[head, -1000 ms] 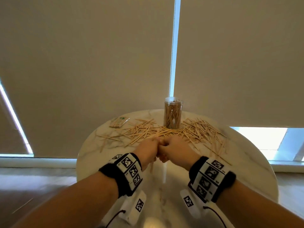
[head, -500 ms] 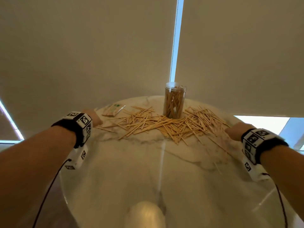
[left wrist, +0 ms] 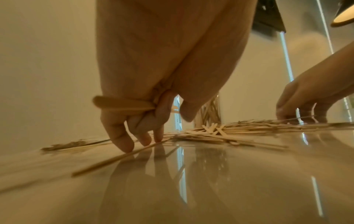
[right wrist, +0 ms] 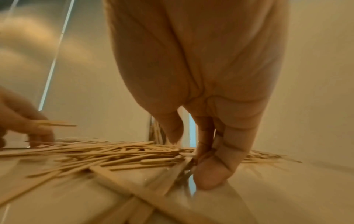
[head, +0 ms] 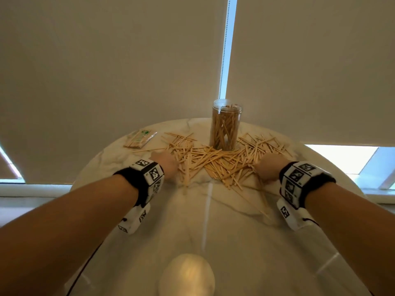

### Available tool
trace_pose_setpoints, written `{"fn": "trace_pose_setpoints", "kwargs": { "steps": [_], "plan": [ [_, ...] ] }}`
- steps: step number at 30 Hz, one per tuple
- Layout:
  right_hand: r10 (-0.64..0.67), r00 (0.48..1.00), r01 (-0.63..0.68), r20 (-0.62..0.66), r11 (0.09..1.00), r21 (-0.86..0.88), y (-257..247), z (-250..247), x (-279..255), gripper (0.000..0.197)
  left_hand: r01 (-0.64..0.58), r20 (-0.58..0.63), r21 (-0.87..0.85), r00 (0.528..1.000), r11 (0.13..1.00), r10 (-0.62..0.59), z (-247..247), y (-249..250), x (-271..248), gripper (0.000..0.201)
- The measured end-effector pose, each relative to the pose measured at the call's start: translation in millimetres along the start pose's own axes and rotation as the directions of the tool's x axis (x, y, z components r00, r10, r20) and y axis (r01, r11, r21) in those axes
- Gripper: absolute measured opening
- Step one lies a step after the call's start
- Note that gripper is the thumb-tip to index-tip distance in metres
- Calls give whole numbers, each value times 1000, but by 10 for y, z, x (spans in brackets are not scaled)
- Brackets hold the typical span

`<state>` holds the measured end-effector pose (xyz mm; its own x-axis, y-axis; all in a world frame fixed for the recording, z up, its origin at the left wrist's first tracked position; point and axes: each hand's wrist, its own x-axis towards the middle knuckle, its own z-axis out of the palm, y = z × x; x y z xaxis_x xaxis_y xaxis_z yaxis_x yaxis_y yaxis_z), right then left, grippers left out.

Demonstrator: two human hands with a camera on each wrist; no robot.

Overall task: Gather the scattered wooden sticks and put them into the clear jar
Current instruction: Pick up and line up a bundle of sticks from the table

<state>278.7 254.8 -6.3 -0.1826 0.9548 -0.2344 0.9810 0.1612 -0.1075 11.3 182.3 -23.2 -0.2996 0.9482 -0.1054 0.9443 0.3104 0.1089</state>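
At the near edge of the pile, the left hand (left wrist: pixel 145 106) keeps a few sticks (left wrist: pixel 122 104) clamped under curled fingers while its fingertips (left wrist: pixel 124 145) touch the desk (head: pixel 213 231). The right hand (right wrist: pixel 208 136) has its fingers curled down among the scattered wooden sticks (head: pixel 215 163) on the other flank; whether it actually grips any is unclear in the blur. To rake well, both hands should sweep inward with fingertips low on the slick desk, squaring the sticks parallel before lifting, since crossed ones would likely jam at the jar's mouth. One clear jar (head: pixel 224 127) stands upright behind the pile, already fairly full. One small packet (head: pixel 140 138) lies far left. The loose sticks number many dozens, too tangled to count.
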Motion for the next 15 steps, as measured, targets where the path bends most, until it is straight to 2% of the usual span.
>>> {"fn": "trace_pose_setpoints", "kwargs": {
  "steps": [1,3,4,6,10,11,14,15],
  "plan": [
    [-4,1000,4,-5,1000,19,-40,17,-15,40,1,13,-30,1000,1000,-1,25,53,3,52],
    [3,1000,-3,6,999,40,-151,53,-126,68,8,29,-66,1000,998,-6,93,109,32,63],
    [-4,1000,4,8,999,53,-194,58,-165,71,17,24,-92,1000,996,-15,123,131,38,65],
    [-25,998,26,57,1000,-15,-252,54,-251,60,26,23,-131,999,991,-23,140,175,16,62],
    [-79,994,83,79,995,-54,-284,65,-282,33,-17,10,-12,1000,1000,18,80,292,-136,36],
    [-75,994,79,75,995,-60,-301,61,-326,31,-26,1,-3,1000,1000,26,71,304,-171,35],
    [-50,997,51,66,999,-13,-282,83,-420,45,-27,1,-58,1000,998,27,64,322,-226,44],
    [-47,996,48,79,999,-15,-284,85,-469,44,-23,2,-87,1000,996,23,68,328,-238,48]
  ]
}}
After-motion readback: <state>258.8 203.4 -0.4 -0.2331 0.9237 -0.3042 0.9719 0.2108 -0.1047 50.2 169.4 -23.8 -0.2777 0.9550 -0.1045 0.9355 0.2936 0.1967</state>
